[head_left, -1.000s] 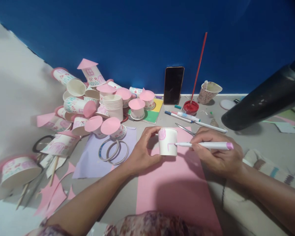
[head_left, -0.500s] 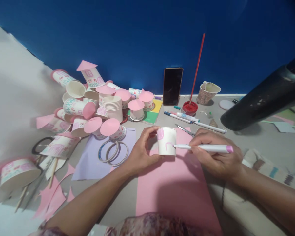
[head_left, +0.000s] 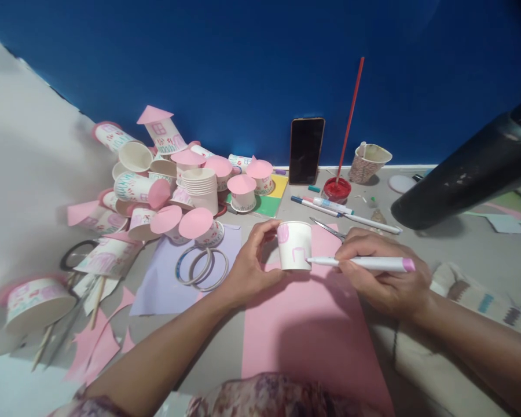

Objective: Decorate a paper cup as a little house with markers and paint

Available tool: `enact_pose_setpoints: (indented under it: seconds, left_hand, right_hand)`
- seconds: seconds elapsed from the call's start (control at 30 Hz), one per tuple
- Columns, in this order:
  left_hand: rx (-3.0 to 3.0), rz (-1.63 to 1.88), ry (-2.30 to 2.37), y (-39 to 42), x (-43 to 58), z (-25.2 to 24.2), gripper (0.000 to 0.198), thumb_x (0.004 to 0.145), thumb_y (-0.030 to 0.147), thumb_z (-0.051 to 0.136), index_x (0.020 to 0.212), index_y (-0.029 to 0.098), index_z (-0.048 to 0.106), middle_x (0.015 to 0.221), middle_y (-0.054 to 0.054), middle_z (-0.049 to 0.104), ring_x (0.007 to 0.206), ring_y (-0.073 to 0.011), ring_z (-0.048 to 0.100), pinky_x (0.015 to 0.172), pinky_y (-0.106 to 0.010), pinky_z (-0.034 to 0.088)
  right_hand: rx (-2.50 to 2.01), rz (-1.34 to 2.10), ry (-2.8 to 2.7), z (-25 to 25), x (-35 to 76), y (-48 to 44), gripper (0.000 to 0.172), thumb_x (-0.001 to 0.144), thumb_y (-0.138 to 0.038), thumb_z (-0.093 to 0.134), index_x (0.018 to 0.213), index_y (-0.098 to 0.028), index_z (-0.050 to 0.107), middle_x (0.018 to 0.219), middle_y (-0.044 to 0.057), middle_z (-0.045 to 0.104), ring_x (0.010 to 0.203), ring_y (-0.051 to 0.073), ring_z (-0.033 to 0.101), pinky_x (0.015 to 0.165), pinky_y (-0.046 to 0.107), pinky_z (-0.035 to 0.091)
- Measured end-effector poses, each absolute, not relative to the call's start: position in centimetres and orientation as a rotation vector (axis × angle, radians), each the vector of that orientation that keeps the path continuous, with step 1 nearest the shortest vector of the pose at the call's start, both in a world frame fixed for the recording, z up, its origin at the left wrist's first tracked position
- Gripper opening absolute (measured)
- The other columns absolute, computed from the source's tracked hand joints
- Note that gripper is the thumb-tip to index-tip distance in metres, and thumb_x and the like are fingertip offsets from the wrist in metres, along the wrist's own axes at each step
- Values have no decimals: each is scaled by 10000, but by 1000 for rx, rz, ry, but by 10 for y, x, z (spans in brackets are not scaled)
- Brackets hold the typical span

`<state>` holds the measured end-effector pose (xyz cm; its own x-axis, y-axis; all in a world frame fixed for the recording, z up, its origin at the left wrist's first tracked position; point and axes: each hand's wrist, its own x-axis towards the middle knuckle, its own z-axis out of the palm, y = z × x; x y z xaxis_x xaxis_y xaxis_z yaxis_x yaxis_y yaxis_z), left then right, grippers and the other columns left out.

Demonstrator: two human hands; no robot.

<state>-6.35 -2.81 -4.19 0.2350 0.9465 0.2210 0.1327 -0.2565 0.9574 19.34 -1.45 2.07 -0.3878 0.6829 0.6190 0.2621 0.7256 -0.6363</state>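
My left hand (head_left: 260,258) grips a small white paper cup (head_left: 294,237) by its rim and base, above a pink paper sheet (head_left: 312,324). A filled pink patch marks the cup's upper left, and a thin pink three-sided outline sits lower down. In my right hand (head_left: 382,269) is a white felt-tip marker (head_left: 369,263) with a pink end. Its tip touches the cup at the outline's right side. Scissors (head_left: 327,229) lie behind the cup, their handles hidden by my right hand.
At left is a heap of decorated cups (head_left: 143,188) with pink cone tops. Two bangles (head_left: 202,269) rest on lilac paper (head_left: 156,295). A phone (head_left: 306,152), red paint pot (head_left: 336,190), several markers (head_left: 315,206) and a dark bottle (head_left: 455,174) stand or lie behind and right.
The pink line on the cup has grown: a right side now runs down from the top stroke, and the marker tip sits lower on the cup.
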Motion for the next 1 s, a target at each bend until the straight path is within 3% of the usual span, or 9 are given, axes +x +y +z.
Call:
enact_pose_setpoints:
  seconds: [0.67, 1.0]
  left_hand:
    - [1705, 1146, 1103, -29, -61, -36, 769, 791, 211, 848, 1469, 294, 494, 1495, -126, 526, 1437, -332, 539, 1271, -565, 409]
    - [1725, 1145, 1097, -29, -62, -37, 763, 803, 230, 848, 1475, 298, 492, 1488, -121, 523, 1430, -325, 539, 1263, -561, 412]
  right_hand:
    - [-730, 485, -1933, 14, 198, -16, 156, 894, -114, 683, 860, -262, 722, 694, -6, 717, 600, 186, 666, 612, 345, 541]
    - [-705, 499, -1966, 18, 194, -15, 145, 916, -121, 660, 850, -244, 701, 674, -5, 692, 569, 156, 631, 557, 309, 503]
